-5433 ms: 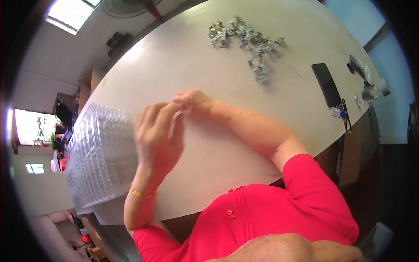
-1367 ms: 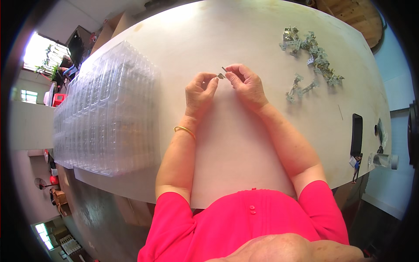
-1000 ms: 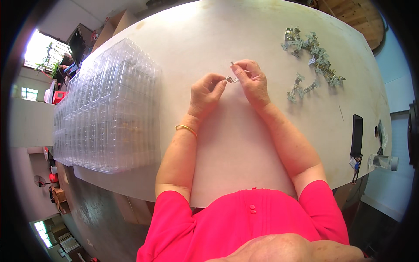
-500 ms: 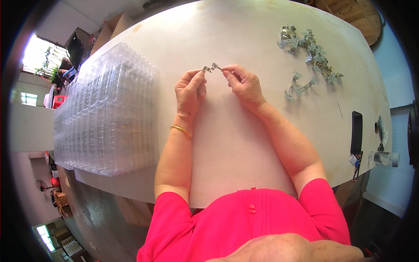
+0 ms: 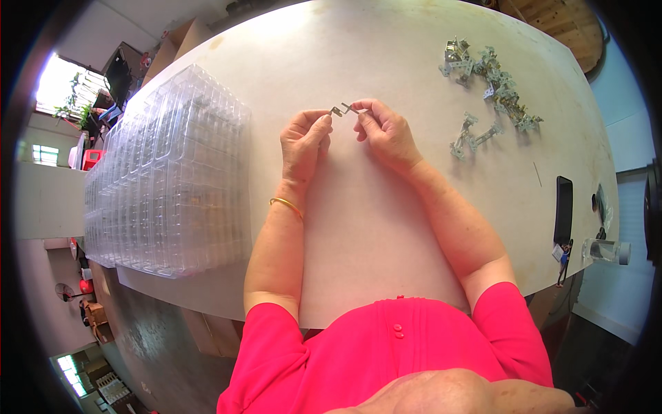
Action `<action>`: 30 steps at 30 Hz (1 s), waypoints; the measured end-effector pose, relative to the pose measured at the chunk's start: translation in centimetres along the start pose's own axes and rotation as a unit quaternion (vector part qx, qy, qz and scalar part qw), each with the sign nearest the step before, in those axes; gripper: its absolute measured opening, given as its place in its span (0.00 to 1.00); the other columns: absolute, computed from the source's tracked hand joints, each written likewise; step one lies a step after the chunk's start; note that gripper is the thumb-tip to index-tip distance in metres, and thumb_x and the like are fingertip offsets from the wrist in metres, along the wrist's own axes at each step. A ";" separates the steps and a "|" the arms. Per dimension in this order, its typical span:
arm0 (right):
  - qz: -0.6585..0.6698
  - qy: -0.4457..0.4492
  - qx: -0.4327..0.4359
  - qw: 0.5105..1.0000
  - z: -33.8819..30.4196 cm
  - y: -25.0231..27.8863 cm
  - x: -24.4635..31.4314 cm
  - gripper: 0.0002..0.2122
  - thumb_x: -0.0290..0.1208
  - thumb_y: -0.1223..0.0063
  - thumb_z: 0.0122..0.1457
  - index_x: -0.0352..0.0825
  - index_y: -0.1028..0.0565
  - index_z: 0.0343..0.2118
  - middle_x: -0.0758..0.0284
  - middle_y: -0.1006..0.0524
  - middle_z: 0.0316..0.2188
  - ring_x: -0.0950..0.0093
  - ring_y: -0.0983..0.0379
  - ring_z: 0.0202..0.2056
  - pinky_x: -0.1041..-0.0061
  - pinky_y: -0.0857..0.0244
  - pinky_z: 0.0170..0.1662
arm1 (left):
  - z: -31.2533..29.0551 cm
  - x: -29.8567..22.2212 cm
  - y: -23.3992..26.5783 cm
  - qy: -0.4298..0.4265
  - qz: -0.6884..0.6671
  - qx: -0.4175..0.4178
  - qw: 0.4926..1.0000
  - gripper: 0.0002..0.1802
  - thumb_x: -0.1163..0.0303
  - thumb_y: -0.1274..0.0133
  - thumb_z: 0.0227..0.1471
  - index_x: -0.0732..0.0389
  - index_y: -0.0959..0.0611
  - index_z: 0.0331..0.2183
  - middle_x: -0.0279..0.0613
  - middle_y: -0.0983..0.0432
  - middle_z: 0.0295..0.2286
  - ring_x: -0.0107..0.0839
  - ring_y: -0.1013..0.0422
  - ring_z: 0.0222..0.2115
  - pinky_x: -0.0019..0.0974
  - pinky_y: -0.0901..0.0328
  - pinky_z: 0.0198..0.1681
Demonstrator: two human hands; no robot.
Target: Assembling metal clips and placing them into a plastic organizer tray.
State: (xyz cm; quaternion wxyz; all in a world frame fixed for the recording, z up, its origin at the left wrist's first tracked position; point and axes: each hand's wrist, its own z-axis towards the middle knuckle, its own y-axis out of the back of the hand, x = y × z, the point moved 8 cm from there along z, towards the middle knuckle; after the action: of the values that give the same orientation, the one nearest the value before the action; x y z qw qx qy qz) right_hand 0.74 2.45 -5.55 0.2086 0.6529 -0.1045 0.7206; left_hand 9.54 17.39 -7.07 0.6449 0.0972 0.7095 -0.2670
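Left hand (image 5: 302, 146) and right hand (image 5: 390, 139) pinch small angular grey metal hardware (image 5: 337, 111), apparently mid-handling; heaped silver-grey metal brackets (image 5: 505, 90): completion unclear.

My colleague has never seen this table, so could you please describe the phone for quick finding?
On the big pale table, follow the right side down the picture, past the scattered metal parts. The phone lies just above and left of the clear bottle. Unlike the bottle and the thin rod nearby, it is a flat, black, elongated rectangle.
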 end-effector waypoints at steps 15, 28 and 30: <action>0.165 -0.128 0.195 0.958 0.2 -0.3 -0.5 0.12 0.25 0.59 0.67 0.29 0.28 0.49 0.63 0.21 0.37 0.74 0.23 0.37 0.73 0.26 0.45 | -0.3 -0.3 -0.8 0.012 0.047 0.063 0.997 0.06 0.73 0.43 0.56 0.65 0.18 0.36 0.34 0.25 0.24 0.15 0.37 0.16 0.21 0.45 0.17; 0.113 -0.145 0.211 0.960 0.5 -0.1 -0.8 0.07 0.32 0.50 0.64 0.34 0.25 0.37 0.68 0.23 0.35 0.79 0.26 0.41 0.75 0.32 0.51 | -0.6 -0.1 -1.7 0.043 0.086 0.135 0.986 0.06 0.72 0.42 0.55 0.64 0.17 0.34 0.34 0.25 0.23 0.16 0.36 0.17 0.21 0.43 0.18; 0.165 -0.140 0.160 0.963 0.7 0.4 -1.4 0.06 0.31 0.50 0.64 0.35 0.26 0.35 0.69 0.23 0.37 0.80 0.28 0.40 0.77 0.34 0.49 | -0.7 0.1 -2.0 0.052 0.097 0.142 0.984 0.06 0.72 0.42 0.55 0.64 0.17 0.33 0.33 0.25 0.23 0.16 0.36 0.17 0.21 0.43 0.18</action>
State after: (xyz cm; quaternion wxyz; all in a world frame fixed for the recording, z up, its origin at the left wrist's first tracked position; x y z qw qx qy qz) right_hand 1.30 1.55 -6.83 -0.0368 0.7462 -0.1221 0.6534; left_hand 7.97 16.00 -6.64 0.6096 0.2699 0.6839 -0.2964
